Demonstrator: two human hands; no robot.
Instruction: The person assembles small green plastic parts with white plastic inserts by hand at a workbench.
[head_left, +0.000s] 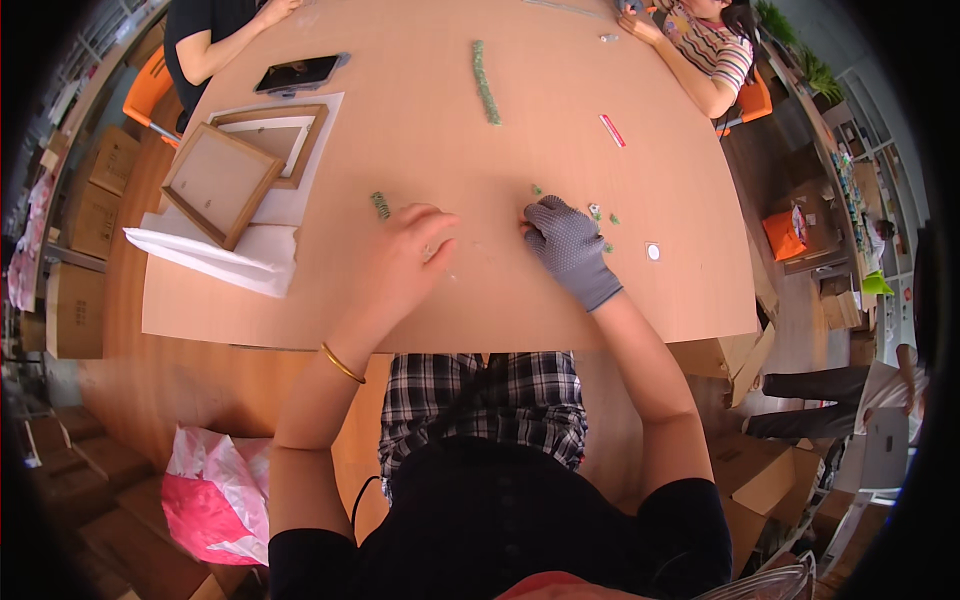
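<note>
Wooden worktop point(430, 150): left hand point(415, 245) half open, apparently empty; gloved right hand point(568, 245) curled, contents hidden; handling green fragments point(614, 219) seems underway, next requiring fingertip precision

A pale wood-toned surface point(690, 290) stood on a brown wood-look floor point(150, 390), with an orange chair point(150, 90) at its far left, cardboard boxes point(75, 310) stacked beyond, and crowded shelves point(893, 172) and green plants point(816, 74) along the right.
</note>
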